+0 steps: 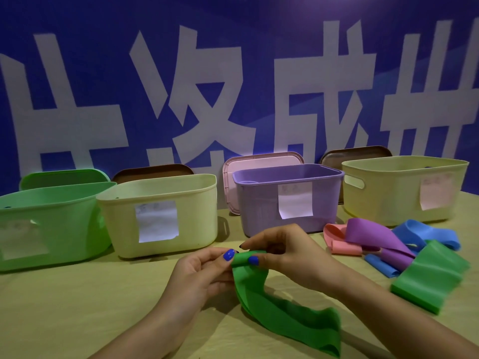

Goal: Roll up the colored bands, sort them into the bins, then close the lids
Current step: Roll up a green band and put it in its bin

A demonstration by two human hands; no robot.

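Hands: our left hand (204, 270) and right hand (282, 255) meet over the tabletop's near middle, both pinching the top end of one green band (280, 314) between thumb and curled fingers.
Why held so: the pinched end looks already curled over into a small roll; we judge this the start of rolling, with the two thumbs set close so the turn stays tight and even.
Band's tail: the rest hangs down from our fingers and trails on the tabletop (77, 307) toward the near edge, loose and wavy.
Bins, counted: four, in a row along the far edge, all open. Green bin (51, 224) at the left end, cream bin (160, 216) beside it, purple bin (290, 198) next, yellow bin (404, 187) at the right end.
Labels: each bin carries a paper label on its front; we cannot read any writing.
Lids, counted: four, each propped upright behind its bin, which keeps the mouths free for dropping rolls in. Green lid (64, 177), brown lid (153, 172), pink lid (261, 159), second brown lid (355, 154).
Waiting bands: a heap toward the right edge, in front of the yellow bin, where our right hand can reach it. We count one pink (339, 242), one purple (370, 234), one green (430, 278), and blue (425, 234), which may be one band or two.
Progress: we judge it early; no lid is closed.
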